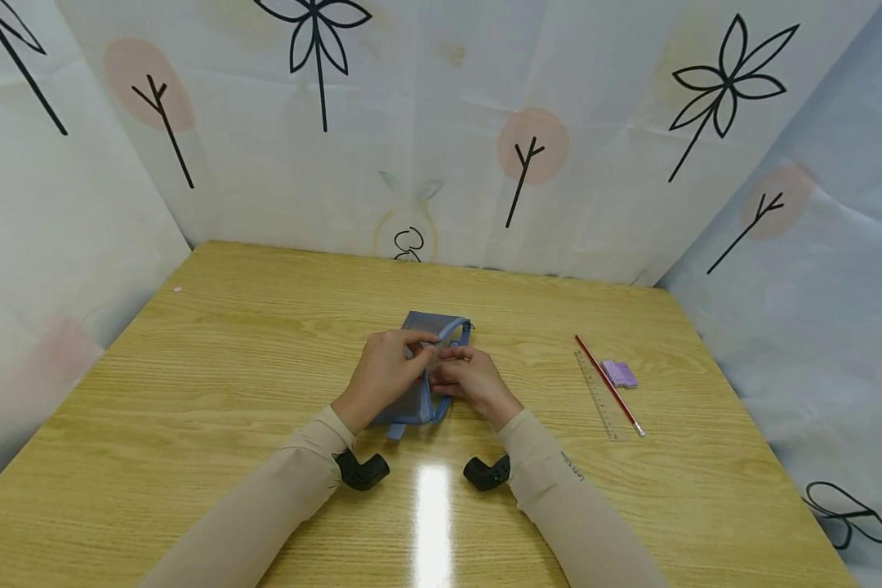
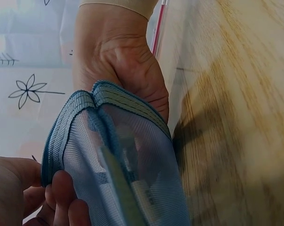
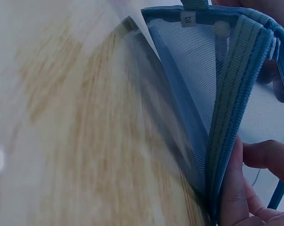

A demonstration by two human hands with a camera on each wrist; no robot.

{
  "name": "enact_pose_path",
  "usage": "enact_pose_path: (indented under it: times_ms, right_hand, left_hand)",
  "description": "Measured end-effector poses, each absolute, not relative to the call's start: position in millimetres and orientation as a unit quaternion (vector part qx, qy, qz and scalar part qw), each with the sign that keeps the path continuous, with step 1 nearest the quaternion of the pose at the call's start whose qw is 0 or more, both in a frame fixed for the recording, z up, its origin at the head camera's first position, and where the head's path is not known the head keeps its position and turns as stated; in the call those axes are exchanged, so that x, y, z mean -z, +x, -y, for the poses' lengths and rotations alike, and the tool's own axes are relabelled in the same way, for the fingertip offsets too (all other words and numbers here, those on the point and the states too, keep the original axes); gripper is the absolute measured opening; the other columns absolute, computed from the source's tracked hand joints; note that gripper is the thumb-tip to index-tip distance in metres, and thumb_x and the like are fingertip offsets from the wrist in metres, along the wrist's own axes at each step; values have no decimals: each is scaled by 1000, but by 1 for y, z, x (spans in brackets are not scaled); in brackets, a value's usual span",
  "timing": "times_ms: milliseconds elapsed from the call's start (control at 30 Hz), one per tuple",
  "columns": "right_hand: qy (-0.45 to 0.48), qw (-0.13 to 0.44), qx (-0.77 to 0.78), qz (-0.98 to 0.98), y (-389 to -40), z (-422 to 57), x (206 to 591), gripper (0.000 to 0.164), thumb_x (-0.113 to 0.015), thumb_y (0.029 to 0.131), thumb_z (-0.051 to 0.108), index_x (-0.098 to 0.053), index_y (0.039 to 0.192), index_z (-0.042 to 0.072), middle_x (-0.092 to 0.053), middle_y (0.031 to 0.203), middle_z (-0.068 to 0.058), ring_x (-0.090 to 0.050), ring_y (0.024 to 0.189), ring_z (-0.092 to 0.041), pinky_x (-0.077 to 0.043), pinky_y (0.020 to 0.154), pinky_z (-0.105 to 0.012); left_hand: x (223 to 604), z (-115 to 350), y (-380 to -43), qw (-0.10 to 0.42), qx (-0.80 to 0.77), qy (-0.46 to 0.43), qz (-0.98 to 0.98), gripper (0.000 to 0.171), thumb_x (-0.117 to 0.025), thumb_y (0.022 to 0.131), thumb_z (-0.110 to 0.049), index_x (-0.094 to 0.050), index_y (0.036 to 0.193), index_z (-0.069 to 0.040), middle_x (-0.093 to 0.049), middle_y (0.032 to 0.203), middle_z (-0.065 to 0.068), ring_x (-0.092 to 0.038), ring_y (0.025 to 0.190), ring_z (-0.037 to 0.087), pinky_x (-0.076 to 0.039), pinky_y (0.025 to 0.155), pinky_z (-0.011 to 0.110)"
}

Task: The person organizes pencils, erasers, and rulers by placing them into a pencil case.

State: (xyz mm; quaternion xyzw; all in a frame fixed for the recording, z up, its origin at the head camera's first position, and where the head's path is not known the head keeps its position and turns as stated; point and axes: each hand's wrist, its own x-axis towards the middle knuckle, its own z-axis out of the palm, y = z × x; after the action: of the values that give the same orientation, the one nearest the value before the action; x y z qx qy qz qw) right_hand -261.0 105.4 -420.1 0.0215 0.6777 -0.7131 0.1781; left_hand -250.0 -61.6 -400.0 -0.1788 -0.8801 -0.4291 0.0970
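Observation:
A blue mesh zipper pouch (image 1: 414,400) lies unzipped between my hands on the table, its mouth facing right. My left hand (image 1: 388,369) pinches the zipper edge with thumb and fingers, as the left wrist view shows. Curled at the lower part of the mouth, my right hand (image 1: 474,380) has its fingers on the other zipper edge (image 3: 236,94); some fingertips are hidden by the fabric in the left wrist view. Through the mesh shows a white piece with small print (image 2: 145,200). A fabric tab (image 1: 396,431) sticks out at the pouch's near side.
To the right lie a clear ruler (image 1: 597,396), a red pencil (image 1: 608,384) with a white end, and a purple block-like piece (image 1: 621,374). A tiny pale bit (image 1: 177,289) is at the far left of the wooden table (image 1: 265,327). Patterned cloth walls surround it.

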Motion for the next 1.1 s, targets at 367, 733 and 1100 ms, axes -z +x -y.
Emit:
enact_pose_path:
  times_ms: [367,733,1100]
  right_hand:
    - [22,188,701,-687,-264,-111,418,39,-58,95,2,-50,131,-7,-66,101,-16,-70,79,-18,-59,78,-33]
    - [-11,211,597,-774,-271,-140,399,37,-59,99,16,-56,130,-4,-67,107,-15,-68,82,-17,-58,74,-34]
    - [18,84,521,-849,-278,-195,385,42,-59,100,22,-55,134,-2,-61,125,-22,-63,110,-37,-54,90,-43]
  left_hand:
    - [401,63,-250,99,433,-178,878,23,-61,96,-17,-75,113,-11,-67,73,-3,-58,44,8,-43,40,26]
    - [398,62,-251,93,436,-169,879,22,-63,96,-17,-75,113,-12,-68,74,0,-62,47,12,-45,40,28]
    - [399,63,-251,84,442,-171,877,23,-62,97,-18,-75,114,-10,-66,75,-1,-64,48,16,-45,41,27]
